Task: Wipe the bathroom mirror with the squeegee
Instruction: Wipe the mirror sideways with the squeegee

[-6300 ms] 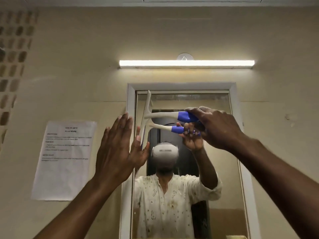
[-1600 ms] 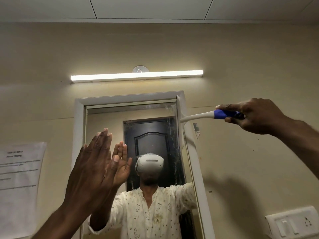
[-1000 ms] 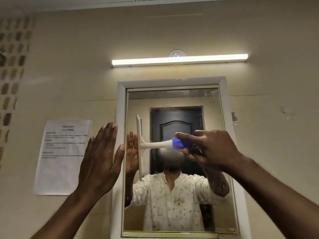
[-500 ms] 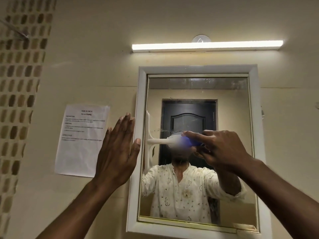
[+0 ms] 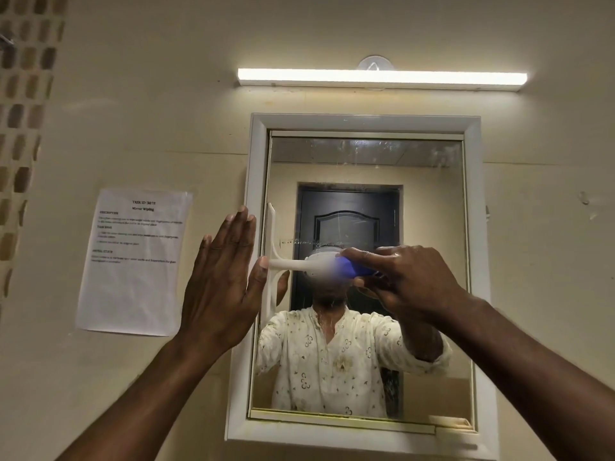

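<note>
Right hand (image 5: 406, 277) grips squeegee (image 5: 286, 264) handle mid-frame, blade against mirror (image 5: 432, 227) left edge; left hand (image 5: 223, 281) flat, fingers straight, beside it.

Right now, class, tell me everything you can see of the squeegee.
The squeegee looks like white plastic, T-shaped, with a blue grip at the handle's end. Its long blade stands upright against the glass at the mirror's left edge, and the handle runs level to the right. The right hand grips the blue end; the left hand is flat beside the blade, thumb tip near the handle's base.
</note>
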Action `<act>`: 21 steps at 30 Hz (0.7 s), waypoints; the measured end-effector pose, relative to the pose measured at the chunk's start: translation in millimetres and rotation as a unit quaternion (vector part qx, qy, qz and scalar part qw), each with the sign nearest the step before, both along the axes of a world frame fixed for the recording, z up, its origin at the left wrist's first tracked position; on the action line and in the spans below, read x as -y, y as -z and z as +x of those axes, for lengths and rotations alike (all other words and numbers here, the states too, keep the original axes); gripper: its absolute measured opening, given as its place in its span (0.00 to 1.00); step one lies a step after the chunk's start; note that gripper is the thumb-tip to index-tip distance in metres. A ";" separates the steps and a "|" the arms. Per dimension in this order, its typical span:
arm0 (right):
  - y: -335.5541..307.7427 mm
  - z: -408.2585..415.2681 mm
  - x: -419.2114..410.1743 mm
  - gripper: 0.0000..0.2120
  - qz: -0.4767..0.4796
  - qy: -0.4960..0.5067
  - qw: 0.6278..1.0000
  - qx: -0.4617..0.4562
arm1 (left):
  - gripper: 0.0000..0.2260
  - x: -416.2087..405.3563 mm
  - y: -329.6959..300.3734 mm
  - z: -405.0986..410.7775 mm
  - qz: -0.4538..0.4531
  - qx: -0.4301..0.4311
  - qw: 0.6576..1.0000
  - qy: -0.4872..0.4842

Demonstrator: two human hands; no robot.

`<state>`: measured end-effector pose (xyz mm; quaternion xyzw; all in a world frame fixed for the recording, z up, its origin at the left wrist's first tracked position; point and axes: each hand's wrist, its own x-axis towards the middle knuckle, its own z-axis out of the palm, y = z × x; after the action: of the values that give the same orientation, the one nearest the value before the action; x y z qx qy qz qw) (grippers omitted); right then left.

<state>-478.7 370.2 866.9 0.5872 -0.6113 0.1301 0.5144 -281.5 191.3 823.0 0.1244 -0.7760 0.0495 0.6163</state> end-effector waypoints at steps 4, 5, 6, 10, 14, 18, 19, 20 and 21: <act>-1.9 -6.5 -11.9 0.26 0.002 0.002 1.000 0.004 | 0.27 -7.7 -1.6 -5.5 -0.012 0.005 1.000 0.009; -1.6 -8.7 -16.1 0.25 0.002 0.001 1.000 0.005 | 0.27 -9.8 -1.6 -7.5 -0.015 0.007 1.000 0.012; -0.9 -10.6 -20.1 0.25 0.000 0.001 1.000 0.004 | 0.27 -11.6 -1.2 -9.4 -0.018 0.009 1.000 0.013; 1.9 -17.0 -36.4 0.25 -0.010 0.003 1.000 -0.008 | 0.27 -18.2 1.0 -19.6 -0.023 0.016 0.999 0.022; 4.3 -25.5 -57.0 0.25 -0.009 0.018 1.000 0.012 | 0.26 -24.4 3.0 -34.0 -0.039 0.018 0.998 0.036; 6.8 -38.1 -82.0 0.24 -0.015 0.031 0.999 0.032 | 0.26 -34.7 4.0 -52.4 -0.049 0.023 0.997 0.050; 7.6 -41.1 -89.4 0.24 -0.019 0.036 0.998 0.038 | 0.25 -37.9 4.0 -57.0 -0.050 0.025 0.997 0.054; 9.0 -44.6 -97.2 0.24 -0.023 0.040 0.998 0.043 | 0.25 -41.1 4.0 -61.6 -0.051 0.028 0.997 0.058; 10.8 -48.8 -105.4 0.23 -0.026 0.044 0.998 0.043 | 0.26 -44.2 4.2 -66.3 -0.052 0.033 0.996 0.060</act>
<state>-527.4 475.6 856.1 0.5395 -0.6549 0.1485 0.5080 -347.8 235.5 818.8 0.0436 -0.7986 0.0562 0.5977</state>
